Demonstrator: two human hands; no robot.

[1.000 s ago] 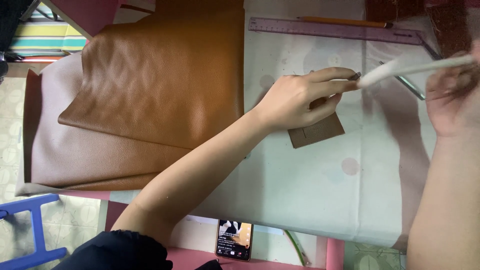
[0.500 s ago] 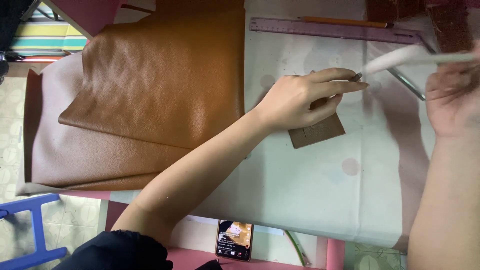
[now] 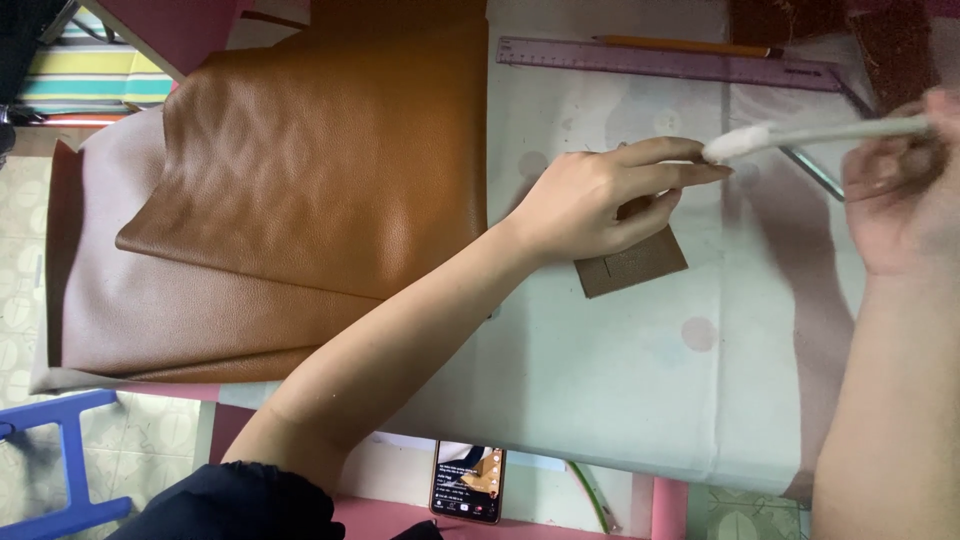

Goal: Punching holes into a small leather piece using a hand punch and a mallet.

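the small brown leather piece (image 3: 632, 264) lay pinned under the left hand (image 3: 600, 195), fingers extended; the right hand (image 3: 900, 190) gripped a white stick (image 3: 815, 133) beside it.

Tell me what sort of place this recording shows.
Probably a small home leathercraft bench: large brown leather sheets lie on a stained covered table, a purple ruler and pencil at its far edge, a small cut leather piece under the left hand.
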